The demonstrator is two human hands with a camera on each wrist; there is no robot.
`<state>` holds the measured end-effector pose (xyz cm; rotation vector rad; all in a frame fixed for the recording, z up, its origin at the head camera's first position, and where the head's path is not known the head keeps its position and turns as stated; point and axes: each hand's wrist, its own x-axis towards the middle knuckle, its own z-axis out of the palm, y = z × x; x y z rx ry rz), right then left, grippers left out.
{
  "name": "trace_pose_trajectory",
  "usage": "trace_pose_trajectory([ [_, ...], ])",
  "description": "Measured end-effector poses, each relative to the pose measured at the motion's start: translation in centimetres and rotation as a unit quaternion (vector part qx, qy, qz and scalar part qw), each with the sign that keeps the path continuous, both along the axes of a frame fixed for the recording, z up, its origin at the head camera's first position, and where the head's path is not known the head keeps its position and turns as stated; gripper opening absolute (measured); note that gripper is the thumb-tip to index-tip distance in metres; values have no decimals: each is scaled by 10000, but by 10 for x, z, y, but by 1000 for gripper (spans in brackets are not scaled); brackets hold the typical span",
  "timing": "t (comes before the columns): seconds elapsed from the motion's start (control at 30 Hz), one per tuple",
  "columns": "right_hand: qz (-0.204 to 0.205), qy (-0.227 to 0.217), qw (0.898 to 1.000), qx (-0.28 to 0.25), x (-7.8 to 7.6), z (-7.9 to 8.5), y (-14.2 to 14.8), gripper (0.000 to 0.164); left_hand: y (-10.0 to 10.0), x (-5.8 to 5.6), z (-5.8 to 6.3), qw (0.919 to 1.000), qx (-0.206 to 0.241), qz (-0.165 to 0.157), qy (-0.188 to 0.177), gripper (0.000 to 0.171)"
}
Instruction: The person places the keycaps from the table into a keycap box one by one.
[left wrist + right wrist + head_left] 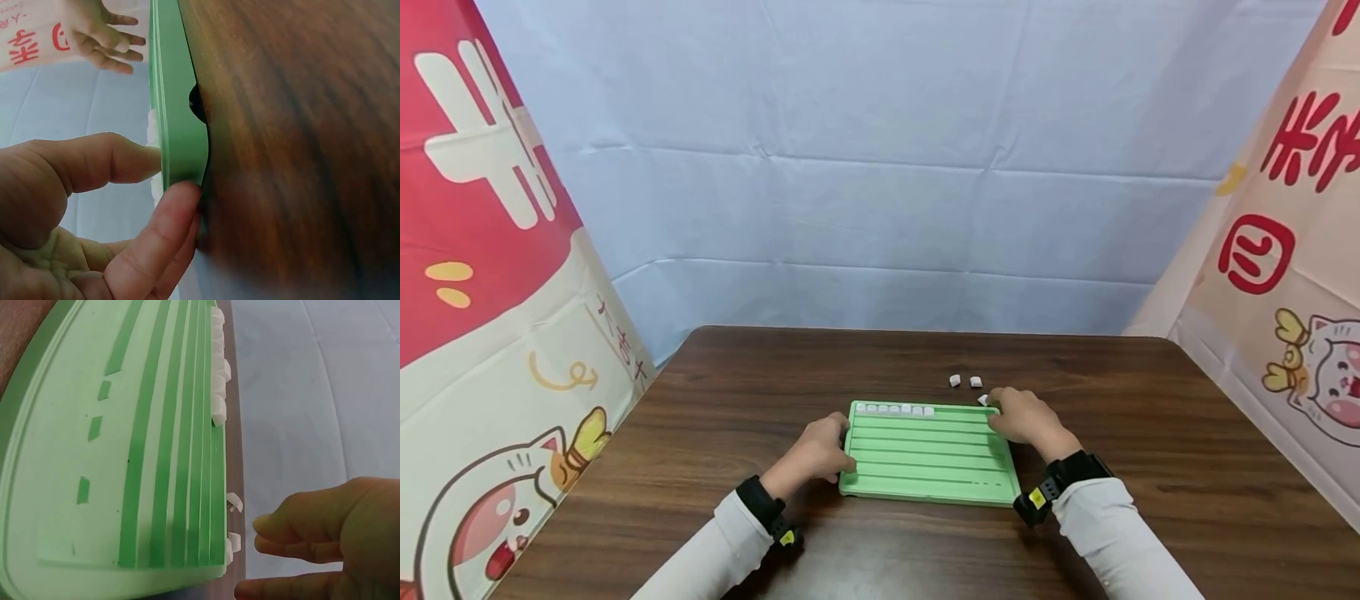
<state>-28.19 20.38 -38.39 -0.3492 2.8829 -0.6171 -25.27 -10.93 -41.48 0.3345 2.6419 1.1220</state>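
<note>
A green grooved tray (925,460) lies on the table, with a row of several small white blocks (895,409) in its far groove, starting from the left. My left hand (818,450) grips the tray's left side, and the left wrist view shows thumb and fingers (156,234) pinching its edge. My right hand (1026,418) hovers at the tray's far right corner, beside a loose white block (983,400). In the right wrist view its extended fingers (300,515) are apart from the blocks and hold nothing.
Two more loose white blocks, a left one (955,380) and a right one (976,382), lie behind the tray on the dark wooden table (760,375). A pale blue cloth (880,208) hangs behind the table, with printed cloths at both sides.
</note>
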Motion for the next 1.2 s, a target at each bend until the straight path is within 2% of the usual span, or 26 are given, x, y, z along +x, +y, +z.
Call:
trace_pose_trajectory([
  [0.27, -47, 26, 9999, -137, -4, -5, 0, 33, 0, 0, -1, 9999, -166, 26, -6, 59],
  [0.57, -131, 32, 9998, -158, -9, -7, 2, 33, -2, 4, 0, 9998, -55, 9, -190, 65],
  [0.93, -115, 1, 9998, -163, -11, -7, 1, 32, 0, 5, -4, 9999, 27, 50, -122, 62],
  [1.2, -152, -54, 9997, -172, -13, -7, 3, 33, 1, 4, -6, 9996, 27, 184, -196, 53],
])
